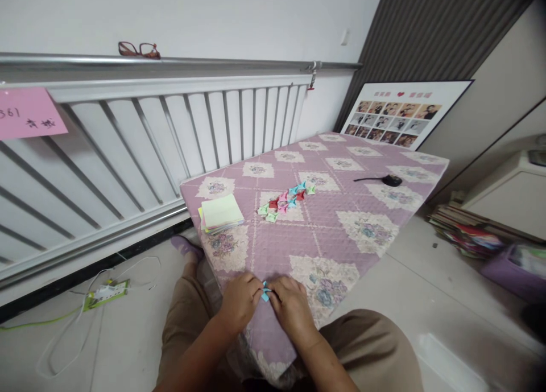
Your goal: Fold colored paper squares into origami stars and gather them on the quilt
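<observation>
A small folded piece of blue paper [265, 291] is pinched between my two hands, just above the near corner of the table. My left hand [241, 301] grips its left side with thumb and forefinger. On its right side, the fingertips of my right hand [292, 305] are closed. Farther up the cloth lie several small folded paper figures [282, 197] in green, red, pink and blue, set in slanting rows. To their left is a stack of square coloured paper sheets [222, 212], pale yellow-green on top.
The table wears a purple flowered tablecloth [324, 232]. A black object with a cord [391, 180] lies at its right. A white radiator [222, 122] runs along the left, with glasses [139, 50] on the pipe above. A power strip [106, 293] is on the floor.
</observation>
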### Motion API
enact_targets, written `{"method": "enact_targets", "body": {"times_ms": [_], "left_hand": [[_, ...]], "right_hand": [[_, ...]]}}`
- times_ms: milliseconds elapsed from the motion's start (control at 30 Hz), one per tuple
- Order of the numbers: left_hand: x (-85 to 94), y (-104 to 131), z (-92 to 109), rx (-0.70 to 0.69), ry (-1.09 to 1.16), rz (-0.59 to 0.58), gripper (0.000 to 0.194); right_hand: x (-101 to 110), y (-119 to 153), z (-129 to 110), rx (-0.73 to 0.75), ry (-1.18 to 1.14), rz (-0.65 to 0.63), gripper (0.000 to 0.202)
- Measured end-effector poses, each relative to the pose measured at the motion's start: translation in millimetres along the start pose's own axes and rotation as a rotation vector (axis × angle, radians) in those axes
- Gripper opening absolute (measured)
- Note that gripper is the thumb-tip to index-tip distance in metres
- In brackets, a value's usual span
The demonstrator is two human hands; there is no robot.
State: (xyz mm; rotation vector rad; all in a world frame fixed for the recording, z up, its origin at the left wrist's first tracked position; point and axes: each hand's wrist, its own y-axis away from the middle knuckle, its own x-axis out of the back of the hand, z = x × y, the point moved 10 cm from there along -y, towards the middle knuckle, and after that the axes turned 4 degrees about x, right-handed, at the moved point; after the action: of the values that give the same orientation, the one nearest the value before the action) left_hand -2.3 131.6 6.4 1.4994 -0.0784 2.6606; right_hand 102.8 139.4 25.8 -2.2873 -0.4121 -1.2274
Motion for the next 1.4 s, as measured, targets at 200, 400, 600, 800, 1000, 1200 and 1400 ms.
{"method": "enact_targets", "body": {"times_ms": [200, 400, 600, 800, 1000, 1200, 1400], "left_hand": [[2.7, -3.5, 1.1, -0.028, 0.077, -0.026, 0.020], [8.9, -7.9, -6.6, 0.009, 0.241, 0.002, 0.017], [12.6, -8.2, -13.8, 0.101, 0.344, 0.073, 0.016], [10.6, -5.5, -15.7, 0.160, 0.387, 0.102, 0.012], [6.6, -2.1, -17.3, 0.243, 0.414, 0.142, 0.012], [-2.0, -2.7, -13.5, 0.272, 0.409, 0.146, 0.013], [2.1, -4.1, -11.1, 0.201, 0.344, 0.133, 0.014]], "right_hand": [[-0.1, -1.1, 7.8, -0.024, -0.214, 0.033, 0.013], [6.1, -2.3, 17.7, -0.027, -0.407, 0.069, 0.021], [15.9, 1.7, 31.0, -0.129, -0.532, 0.133, 0.023], [12.3, 4.8, 41.3, -0.194, -0.650, 0.134, 0.023], [9.9, 8.3, 52.3, -0.266, -0.767, 0.126, 0.025], [20.9, 9.3, 54.2, -0.247, -0.760, 0.190, 0.025], [17.0, 8.8, 50.1, -0.223, -0.656, 0.197, 0.020]]}}
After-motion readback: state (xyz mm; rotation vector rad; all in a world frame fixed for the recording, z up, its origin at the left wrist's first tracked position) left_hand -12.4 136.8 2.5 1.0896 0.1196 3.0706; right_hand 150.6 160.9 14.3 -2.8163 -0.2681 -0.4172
